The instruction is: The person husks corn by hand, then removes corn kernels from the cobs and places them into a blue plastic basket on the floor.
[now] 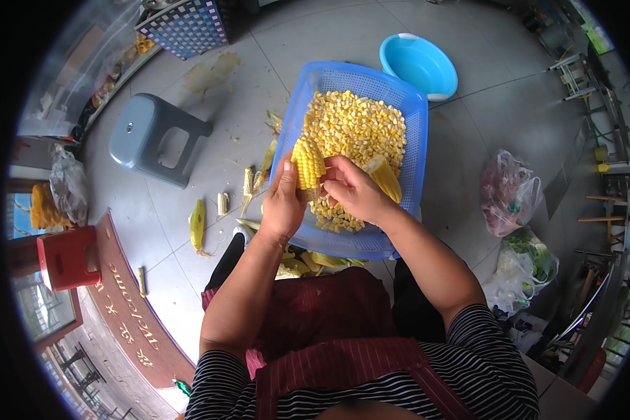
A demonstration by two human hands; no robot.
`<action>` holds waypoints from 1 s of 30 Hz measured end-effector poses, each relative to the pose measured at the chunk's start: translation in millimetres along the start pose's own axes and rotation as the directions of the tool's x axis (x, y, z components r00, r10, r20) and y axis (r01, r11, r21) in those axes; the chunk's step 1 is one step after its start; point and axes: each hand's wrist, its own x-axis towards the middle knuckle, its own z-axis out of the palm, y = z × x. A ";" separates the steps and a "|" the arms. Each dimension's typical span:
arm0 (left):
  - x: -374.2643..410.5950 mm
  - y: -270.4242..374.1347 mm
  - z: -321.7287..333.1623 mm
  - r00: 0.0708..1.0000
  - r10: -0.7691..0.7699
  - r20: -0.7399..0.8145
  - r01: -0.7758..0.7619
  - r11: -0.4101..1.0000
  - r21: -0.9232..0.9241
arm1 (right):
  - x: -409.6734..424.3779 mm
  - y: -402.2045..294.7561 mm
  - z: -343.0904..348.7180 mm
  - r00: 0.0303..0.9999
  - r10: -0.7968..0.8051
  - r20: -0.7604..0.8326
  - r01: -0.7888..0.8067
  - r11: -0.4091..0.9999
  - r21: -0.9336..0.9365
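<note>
My left hand grips an ear of corn above the near left side of a blue plastic basket. The upper part of the ear keeps its yellow kernels, while its lower end looks stripped. Against its right side rest the bent fingers of my right hand; whether they pinch a kernel is hidden. Loose corn kernels cover much of the basket's perforated floor. Right of my right hand, a second piece of corn cob leans on the kernels, its pale cut end facing up.
A light blue basin touches the basket's far right corner. Leftward stand a grey plastic stool and a red stool. Bare cobs and a husked ear lie on the tiles. Plastic bags sit at right.
</note>
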 end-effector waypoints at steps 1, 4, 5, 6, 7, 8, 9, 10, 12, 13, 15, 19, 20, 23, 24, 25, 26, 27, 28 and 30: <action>-0.1 1.9 0.9 1.000 0.013 -0.014 -0.012 0.998 0.065 | -0.1 -4.7 -0.7 0.999 0.016 0.044 -0.019 0.997 0.076; -3.1 2.4 6.4 0.999 -0.006 -0.031 0.010 0.993 0.119 | -1.6 1.4 7.2 0.996 -0.077 -0.033 0.074 0.993 -0.093; -3.8 1.9 8.3 0.999 -0.023 -0.033 0.027 0.993 0.114 | -2.0 3.8 6.9 0.994 -0.094 -0.055 0.084 0.982 -0.171; -2.9 3.5 6.9 0.999 -0.033 -0.041 0.038 0.991 0.132 | -1.5 3.7 6.3 0.988 -0.143 -0.052 0.128 0.967 -0.220; -1.8 2.3 5.7 0.999 -0.024 -0.034 0.027 0.993 0.111 | -1.3 3.6 5.2 0.996 -0.066 -0.052 0.055 0.981 -0.186; -0.8 -0.4 4.0 1.000 -0.014 -0.027 0.017 0.996 0.089 | -1.3 3.5 3.6 0.999 0.011 -0.050 -0.019 0.988 -0.152; 0.1 -1.4 3.1 1.000 -0.005 -0.020 0.007 0.998 0.068 | -1.2 2.0 2.4 0.995 0.088 -0.046 -0.093 0.989 -0.118; 0.3 -1.1 1.7 1.000 -0.004 -0.014 0.005 0.995 0.102 | -1.7 0.0 0.4 0.996 0.083 0.007 -0.083 0.996 -0.046; 0.5 1.3 1.2 1.000 -0.002 -0.001 0.002 0.986 0.168 | -3.2 -5.9 -3.2 0.992 0.062 0.109 -0.073 0.992 0.100; 0.0 2.1 3.3 1.000 -0.017 -0.012 0.019 0.983 0.183 | -3.7 -7.7 -1.8 0.996 0.056 0.068 -0.060 0.996 0.066; -2.2 3.8 9.0 0.998 -0.048 -0.035 0.054 0.976 0.211 | -4.6 -9.4 3.4 0.999 0.039 -0.012 -0.039 0.999 -0.006; -0.4 0.0 9.2 0.999 -0.049 -0.002 0.048 0.979 0.196 | -1.7 6.9 2.2 0.995 0.038 -0.093 -0.055 0.982 -0.180; 1.8 -4.4 7.0 0.999 -0.035 -0.007 0.035 0.985 0.168 | -0.1 16.7 2.5 0.991 -0.016 -0.130 -0.022 0.958 -0.286; 2.0 -2.3 2.3 0.999 -0.048 -0.003 0.048 0.990 0.136 | -1.4 5.9 -0.4 0.993 0.109 -0.040 -0.112 0.992 -0.066; 1.7 0.5 2.6 0.998 -0.060 0.003 0.059 0.989 0.134 | -2.4 -4.0 -2.1 0.983 0.181 0.041 -0.185 0.978 0.093; 1.1 2.5 4.6 0.998 -0.067 0.006 0.065 0.988 0.142 | -2.8 -9.9 -2.5 0.980 0.194 0.034 -0.196 0.978 0.074; 0.1 4.2 7.3 0.997 -0.073 0.009 0.070 0.986 0.149 | -3.0 -14.7 -2.6 0.978 0.206 0.026 -0.208 0.977 0.054; -0.7 5.0 9.0 0.997 -0.079 0.012 0.076 0.985 0.157 | -3.3 -16.9 -2.6 0.976 0.218 0.018 -0.219 0.975 0.036; -0.4 3.7 8.3 0.998 -0.066 0.007 0.064 0.983 0.170 | -3.6 -12.0 0.3 0.980 0.195 -0.023 -0.194 0.980 0.051; 1.0 -1.9 5.2 0.999 -0.041 -0.002 0.041 0.979 0.198 | -3.6 -3.5 3.4 0.989 0.137 -0.055 -0.134 0.989 0.057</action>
